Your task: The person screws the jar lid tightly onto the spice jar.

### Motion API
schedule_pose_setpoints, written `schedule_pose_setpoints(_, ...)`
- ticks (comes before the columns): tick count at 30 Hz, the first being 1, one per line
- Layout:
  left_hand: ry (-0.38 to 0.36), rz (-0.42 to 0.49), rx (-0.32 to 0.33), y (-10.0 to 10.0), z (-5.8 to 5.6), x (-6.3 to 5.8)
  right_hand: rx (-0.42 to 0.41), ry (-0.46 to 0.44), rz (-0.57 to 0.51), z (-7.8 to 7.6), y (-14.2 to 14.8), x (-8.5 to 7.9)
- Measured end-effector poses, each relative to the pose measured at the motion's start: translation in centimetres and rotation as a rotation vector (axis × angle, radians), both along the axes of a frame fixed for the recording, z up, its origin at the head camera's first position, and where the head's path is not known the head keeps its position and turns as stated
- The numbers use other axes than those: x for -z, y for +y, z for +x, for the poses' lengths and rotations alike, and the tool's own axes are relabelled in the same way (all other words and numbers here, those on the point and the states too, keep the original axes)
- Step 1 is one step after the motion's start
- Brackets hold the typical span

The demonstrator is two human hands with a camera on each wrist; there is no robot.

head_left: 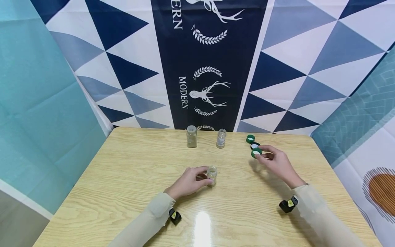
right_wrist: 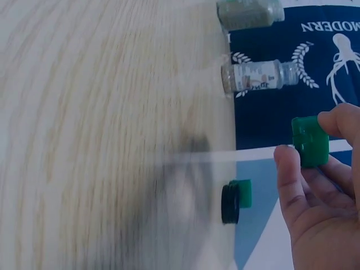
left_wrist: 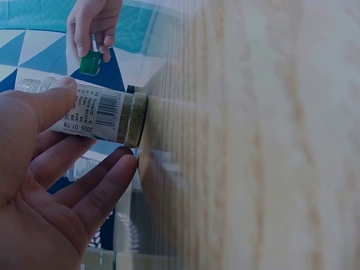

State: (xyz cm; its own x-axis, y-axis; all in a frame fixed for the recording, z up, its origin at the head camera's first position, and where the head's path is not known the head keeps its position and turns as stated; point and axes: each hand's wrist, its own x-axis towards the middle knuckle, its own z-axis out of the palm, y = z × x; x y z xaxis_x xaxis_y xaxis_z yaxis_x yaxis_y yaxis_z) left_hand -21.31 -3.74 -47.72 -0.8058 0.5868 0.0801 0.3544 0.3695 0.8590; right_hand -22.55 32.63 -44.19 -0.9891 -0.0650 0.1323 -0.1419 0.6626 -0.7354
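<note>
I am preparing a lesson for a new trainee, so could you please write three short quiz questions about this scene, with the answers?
1. Choose one. The right fingers hold: a) nothing; b) a metal spoon; c) a round green plastic cap.
2. True or false? The small clear glass jar with a white label in the left fingers has no cap on.
3. How many caps lie on the light wood-grain table, and in which colours?

Key:
1. c
2. True
3. Two: one green cap and one black cap.
</note>
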Motion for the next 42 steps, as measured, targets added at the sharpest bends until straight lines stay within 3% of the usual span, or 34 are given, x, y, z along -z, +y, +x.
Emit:
schedule_pose_setpoints(6,-0.006,-0.01,0.007,0.1,0.1,-0.1,-0.017,0.037,0.018,0.4,-0.9,-0.2)
schedule_pose_setpoints(12,-0.005,-0.017,0.012,0.2,0.1,0.0,-0.04,0.019,-0.002,0.8,-1.6,-0.3)
schedule_pose_setpoints(23,0.009,-0.024,0.024,0.3,0.2,0.1,-0.099,0.009,-0.019,1.9,-3.1,0.9)
schedule_pose_setpoints(42,0.04,-0.038,0.035,0.5,0.2,-0.2,-0.184,0.031,-0.089,2.9,-5.5,0.0)
